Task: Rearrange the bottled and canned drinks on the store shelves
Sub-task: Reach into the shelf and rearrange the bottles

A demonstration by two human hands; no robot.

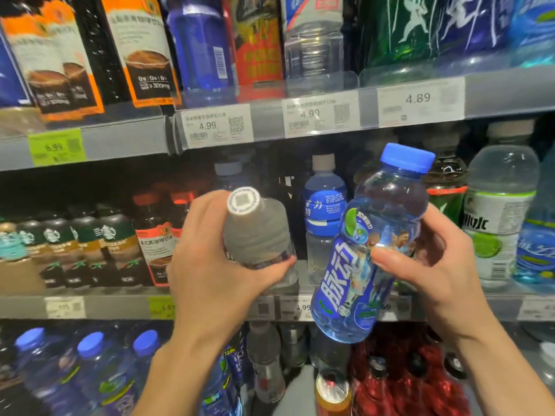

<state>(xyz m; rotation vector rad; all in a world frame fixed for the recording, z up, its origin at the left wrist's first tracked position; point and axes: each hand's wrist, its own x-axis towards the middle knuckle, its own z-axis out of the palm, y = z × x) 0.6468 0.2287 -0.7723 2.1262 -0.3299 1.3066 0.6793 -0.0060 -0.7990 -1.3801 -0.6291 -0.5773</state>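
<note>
Bottled drinks were held two at once in the head view, both lifted clear in front of the middle shelf (210, 306). The grey-capped bottle (258, 235) was gripped by the left hand (216, 265), fingers curled round its body, cap tilted toward the camera. The blue-capped bottle (372, 250) was grasped by the right hand (432, 259), thumb across the label, bottle leaning right.

Step judged: mid-swap, two bottles off the shelf, neither yet placed. A gap was seen on the middle shelf behind the hands, beside one standing blue-labelled bottle (324, 217). The next move was judged to call for uprighting one bottle and seating it among like stock.

Counts: two bottles in hand; three blue caps (90, 343) visible lower left; one can (332, 391) on the bottom shelf; three white price tags (321, 114) on the upper rail.
</note>
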